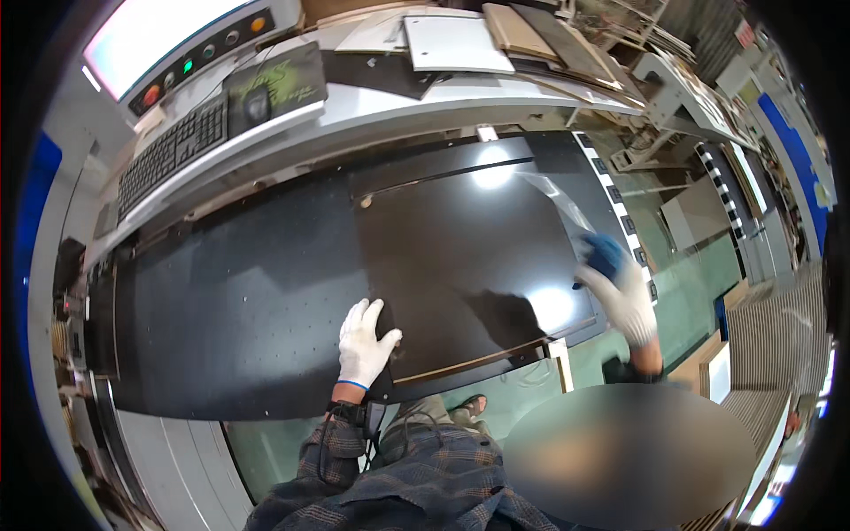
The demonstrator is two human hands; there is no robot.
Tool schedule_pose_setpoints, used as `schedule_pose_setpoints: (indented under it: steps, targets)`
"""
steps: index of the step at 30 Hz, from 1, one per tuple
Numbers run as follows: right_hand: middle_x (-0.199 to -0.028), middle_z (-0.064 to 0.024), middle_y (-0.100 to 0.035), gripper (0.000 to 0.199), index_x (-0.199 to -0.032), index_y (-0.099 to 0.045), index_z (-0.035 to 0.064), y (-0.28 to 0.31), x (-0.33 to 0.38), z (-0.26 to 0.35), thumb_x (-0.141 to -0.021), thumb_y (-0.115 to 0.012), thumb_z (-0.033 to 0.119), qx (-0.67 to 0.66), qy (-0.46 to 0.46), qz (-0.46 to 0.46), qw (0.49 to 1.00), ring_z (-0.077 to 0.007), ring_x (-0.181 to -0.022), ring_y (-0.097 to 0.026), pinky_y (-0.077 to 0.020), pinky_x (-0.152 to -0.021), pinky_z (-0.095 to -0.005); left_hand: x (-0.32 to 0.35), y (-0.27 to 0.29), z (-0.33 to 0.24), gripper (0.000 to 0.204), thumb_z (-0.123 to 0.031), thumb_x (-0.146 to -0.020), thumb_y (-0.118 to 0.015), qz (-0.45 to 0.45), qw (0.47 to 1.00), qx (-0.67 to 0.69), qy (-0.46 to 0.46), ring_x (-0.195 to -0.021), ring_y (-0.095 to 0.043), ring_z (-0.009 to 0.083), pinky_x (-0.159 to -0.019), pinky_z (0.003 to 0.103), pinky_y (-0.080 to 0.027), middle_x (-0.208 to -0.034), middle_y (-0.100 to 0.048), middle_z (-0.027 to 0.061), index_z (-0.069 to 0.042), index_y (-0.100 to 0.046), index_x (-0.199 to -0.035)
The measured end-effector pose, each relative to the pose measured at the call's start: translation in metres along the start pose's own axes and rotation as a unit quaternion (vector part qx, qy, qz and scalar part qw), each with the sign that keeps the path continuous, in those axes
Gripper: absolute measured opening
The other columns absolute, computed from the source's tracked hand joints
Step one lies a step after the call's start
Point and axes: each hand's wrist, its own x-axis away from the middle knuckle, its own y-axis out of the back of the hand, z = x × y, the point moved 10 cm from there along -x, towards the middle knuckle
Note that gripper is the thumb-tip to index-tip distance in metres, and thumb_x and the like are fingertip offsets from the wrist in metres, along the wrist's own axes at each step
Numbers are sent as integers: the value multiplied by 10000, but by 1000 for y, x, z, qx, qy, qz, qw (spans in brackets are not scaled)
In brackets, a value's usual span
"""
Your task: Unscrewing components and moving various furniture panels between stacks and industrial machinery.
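A glossy dark brown panel lies flat on the black bed in front of me. My left hand, in a white glove with a blue cuff edge, rests with fingers apart by the panel's near left corner. Over the panel's right side, my right hand, also gloved in white, is smeared by motion. It appears closed around a blue cloth-like thing, whose exact kind is too blurred to tell. From there a pale see-through strip stretches toward the far edge. A narrow dark strip panel lies behind.
Beyond the bed stands a bench with a keyboard, a mouse and a white board. A lit screen and control buttons are at the far left. Stacked panels stand right. A blurred patch covers the lower right.
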Motion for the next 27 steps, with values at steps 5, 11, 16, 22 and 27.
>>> schedule_pose_setpoints:
  steps: [5,11,16,22,27]
  targets:
    - [-994,-252,-768,283,-1087,-725,17,-186,-145,62,-919,-667,237,461,146,250,839,-444,-930,-755,-601,-824,-524,32,20,35,574,-194,-873,-822,-65,988,115,80,-1342,-615,375,-1160,443,-479,-1435,-648,207,-27,-644,-1393]
    - [-1012,-261,-768,333,-1038,-777,4,-286,-211,82,-867,-686,275,515,142,334,777,-442,-959,-751,-591,-889,-497,83,63,104,410,-87,-902,-773,-138,963,137,188,-1215,-696,328,-1088,415,-529,-1319,-712,178,-1,-705,-1297]
    - [-897,-242,-757,198,-925,-752,1,-291,-70,97,-875,-715,189,477,275,499,669,-422,-829,-756,-615,-775,-518,121,93,171,371,-137,-1009,-705,-204,923,161,283,-1241,-680,244,-1095,370,-505,-1331,-724,161,41,-685,-1335]
    - [-767,-179,-717,175,-971,-714,17,-245,24,90,-804,-707,69,488,199,590,611,-369,-783,-772,-627,-692,-471,92,99,196,400,-127,-1031,-686,-217,901,201,318,-1236,-691,255,-1095,377,-528,-1332,-718,181,75,-646,-1374]
    - [-875,-248,-766,206,-876,-808,15,-263,-116,103,-852,-641,133,465,252,330,782,-418,-830,-766,-618,-747,-480,39,76,154,351,-100,-1010,-702,-192,913,254,256,-1159,-699,230,-1048,359,-543,-1282,-726,165,53,-677,-1325]
